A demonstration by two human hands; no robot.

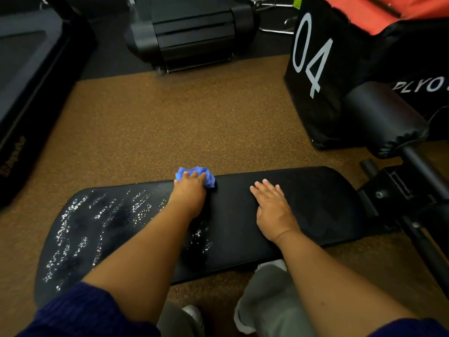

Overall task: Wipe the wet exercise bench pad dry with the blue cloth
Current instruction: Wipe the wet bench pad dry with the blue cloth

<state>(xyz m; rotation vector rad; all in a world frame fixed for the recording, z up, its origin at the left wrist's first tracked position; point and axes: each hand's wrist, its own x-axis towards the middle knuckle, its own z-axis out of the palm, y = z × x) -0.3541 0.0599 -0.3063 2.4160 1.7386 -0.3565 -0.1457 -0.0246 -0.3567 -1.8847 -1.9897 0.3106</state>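
The black bench pad [303, 210] lies across the lower middle of the head view. Its left half glistens with water droplets [73, 222]; the right half looks matt and dry. A bunched blue cloth [206, 176] sits at the pad's far edge near the middle, and my left hand [190, 193] is pressed down on it, fingers curled over it. My right hand [274, 210] rests flat on the dry right part of the pad, fingers spread, holding nothing.
Brown speckled floor [170, 122] lies beyond the pad. A black plyo box marked "04" [313, 69] and a black roller pad [386, 120] stand at the right, with the bench frame [398, 190]. Treadmill bases [192, 32] sit at the back and left.
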